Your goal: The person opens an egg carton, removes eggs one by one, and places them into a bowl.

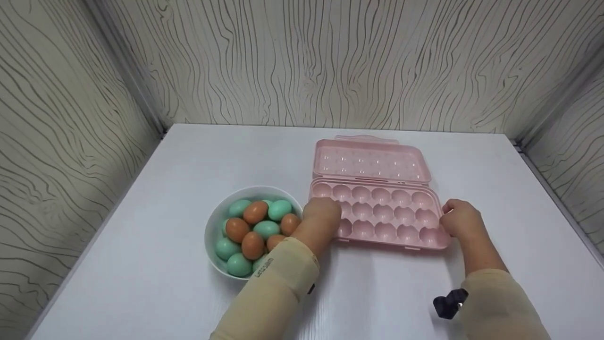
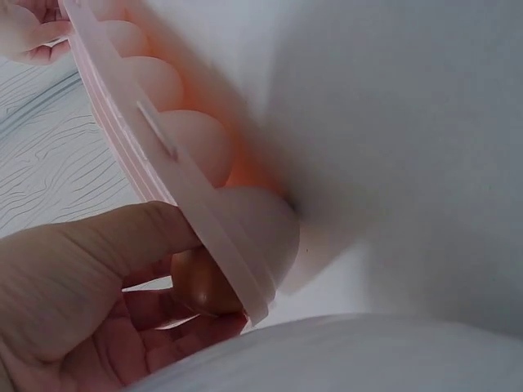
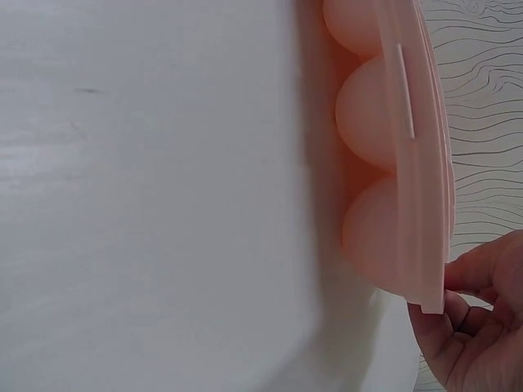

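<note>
An open pink egg carton [image 1: 383, 211], its lid [image 1: 370, 163] folded back, lies on the white table. My left hand [image 1: 323, 215] is over the carton's front left corner. In the left wrist view its thumb and fingers are around a brown egg [image 2: 204, 284] at the carton's rim; how far the egg sits in a cup is hidden. My right hand [image 1: 465, 221] pinches the carton's right end, thumb and fingers on the rim, as the right wrist view also shows. The visible cups hold no eggs. Left of the carton stands a white bowl [image 1: 213, 252] of brown and green eggs.
A black knob-like piece [image 1: 450, 303] shows beside the right sleeve [image 1: 500, 302]. The bowl stands close to the left forearm. Wood-patterned walls [image 1: 302, 66] enclose the table [image 1: 155, 255] at the back and sides.
</note>
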Tool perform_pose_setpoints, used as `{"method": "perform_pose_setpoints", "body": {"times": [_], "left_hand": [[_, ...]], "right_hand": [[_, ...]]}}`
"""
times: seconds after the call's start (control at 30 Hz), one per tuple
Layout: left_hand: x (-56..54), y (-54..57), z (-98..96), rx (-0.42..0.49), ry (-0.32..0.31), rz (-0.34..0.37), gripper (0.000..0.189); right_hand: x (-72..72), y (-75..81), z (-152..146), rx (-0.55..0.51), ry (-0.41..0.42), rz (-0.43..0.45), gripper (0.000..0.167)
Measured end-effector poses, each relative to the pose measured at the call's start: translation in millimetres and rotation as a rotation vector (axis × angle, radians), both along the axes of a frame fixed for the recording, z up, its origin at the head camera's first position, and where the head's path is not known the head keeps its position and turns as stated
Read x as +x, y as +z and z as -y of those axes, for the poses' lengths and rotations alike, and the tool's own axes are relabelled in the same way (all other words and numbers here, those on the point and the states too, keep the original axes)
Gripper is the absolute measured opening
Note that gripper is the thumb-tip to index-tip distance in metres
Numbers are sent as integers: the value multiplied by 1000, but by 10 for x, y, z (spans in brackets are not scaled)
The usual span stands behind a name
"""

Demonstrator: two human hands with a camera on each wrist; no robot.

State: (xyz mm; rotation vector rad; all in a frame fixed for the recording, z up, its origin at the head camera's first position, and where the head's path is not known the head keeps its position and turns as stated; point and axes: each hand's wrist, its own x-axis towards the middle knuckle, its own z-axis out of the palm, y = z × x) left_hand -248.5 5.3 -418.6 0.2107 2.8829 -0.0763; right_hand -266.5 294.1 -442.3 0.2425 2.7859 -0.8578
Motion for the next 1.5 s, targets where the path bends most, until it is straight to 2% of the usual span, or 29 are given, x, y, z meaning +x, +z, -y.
{"method": "perform_pose_setpoints", "body": {"times": [0.2, 0.3, 0.37, 0.5, 0.63, 0.83, 0.93, 1.1, 1.2, 1.3, 1.5], "left_hand": [[52, 76, 43, -83, -98, -40, 18], [61, 123, 98, -82, -120, -42, 19], [75, 171, 142, -121, -138, -45, 20], [94, 294, 231, -43, -150, -75, 16], [80, 418, 325, 140, -120, -77, 12], [86, 591, 483, 246, -114, -75, 6], [112, 656, 587, 308, -132, -87, 9], [176, 747, 770, 437, -114, -80, 14], [208, 791, 860, 460, -99, -74, 11], [230, 816, 937, 434, -93, -72, 12], [283, 769, 1101, 403, -93, -40, 20]], "right_hand": [[2, -14, -10, -10, -9, 10, 28], [-6, -19, -11, -10, -11, 7, 27], [-11, -20, -13, -12, -13, 10, 27], [-21, -20, -19, -14, -12, 15, 27], [-29, -18, -23, -10, -4, 7, 26], [-30, -25, -20, -17, -5, 12, 27], [-34, -24, -20, -23, -6, 14, 28], [-26, -19, -27, -36, -4, 2, 28], [-17, -26, -26, -43, -9, 5, 28], [-15, -26, -28, -35, -7, 2, 29], [-13, -27, -30, -22, -18, -3, 26]]}}
